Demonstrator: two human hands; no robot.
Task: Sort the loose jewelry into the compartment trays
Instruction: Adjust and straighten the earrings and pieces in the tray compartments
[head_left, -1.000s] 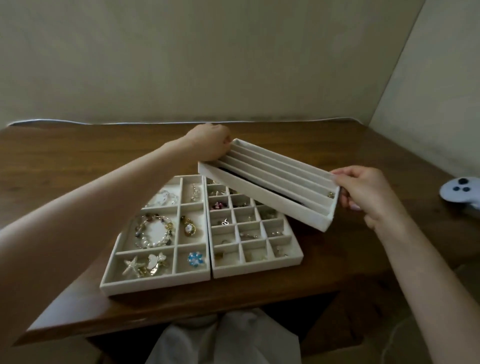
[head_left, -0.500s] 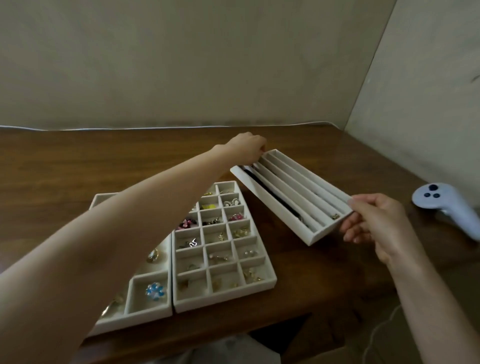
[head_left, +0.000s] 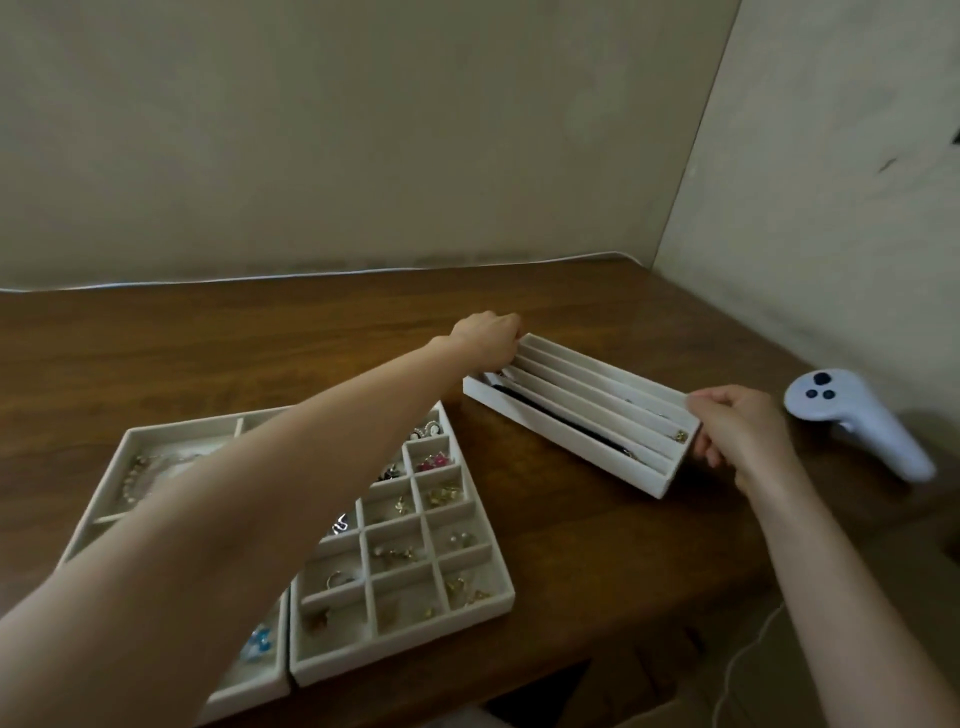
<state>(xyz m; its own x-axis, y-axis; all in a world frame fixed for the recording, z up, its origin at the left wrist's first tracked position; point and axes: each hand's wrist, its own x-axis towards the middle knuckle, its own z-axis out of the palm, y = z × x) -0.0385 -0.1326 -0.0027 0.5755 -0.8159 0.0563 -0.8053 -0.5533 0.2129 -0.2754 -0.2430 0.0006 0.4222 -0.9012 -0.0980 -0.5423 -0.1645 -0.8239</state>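
A white tray with long slots (head_left: 550, 423) lies on the wooden table right of centre, with a dark strap and a small gold piece in its channels. My left hand (head_left: 491, 338) grips its far end and my right hand (head_left: 737, 423) grips its near right end. A white grid tray (head_left: 470, 616) with several small compartments of earrings and rings sits at the front. Left of it, a white tray with larger compartments (head_left: 171, 428) holds a bracelet and a blue flower piece (head_left: 258, 640); my left forearm hides much of it.
A white handheld controller (head_left: 857, 423) lies on the table at the right edge. The table (head_left: 208, 353) meets walls at the back and right. A thin white cable (head_left: 737, 670) hangs below the front edge.
Both hands have carried the slotted tray from above the grid tray to the right and lowered it toward the table. The view has shifted right.
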